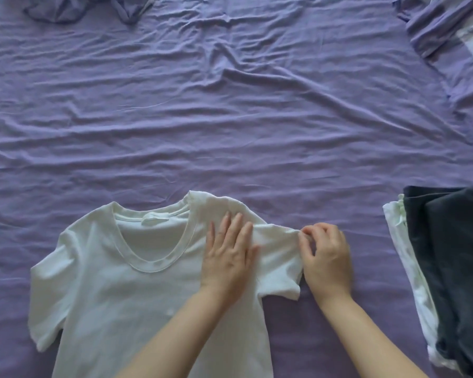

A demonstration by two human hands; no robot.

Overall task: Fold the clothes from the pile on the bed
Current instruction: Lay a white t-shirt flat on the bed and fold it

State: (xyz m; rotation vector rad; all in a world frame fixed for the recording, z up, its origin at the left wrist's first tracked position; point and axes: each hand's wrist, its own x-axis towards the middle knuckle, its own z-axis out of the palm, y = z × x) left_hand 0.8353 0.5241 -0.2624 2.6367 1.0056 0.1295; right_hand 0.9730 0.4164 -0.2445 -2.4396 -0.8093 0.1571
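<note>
White T-shirt (115, 282), hem cut off

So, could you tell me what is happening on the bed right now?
A person is folding a white T-shirt spread face up on the purple bedsheet. The left hand presses flat near the shoulder while the right hand pinches the sleeve's edge. No fold is made yet. Folded dark and white clothes lie stacked to the right.

1 white T-shirt (115, 282), 2 hands, 1 stack of folded clothes (448, 268).
</note>
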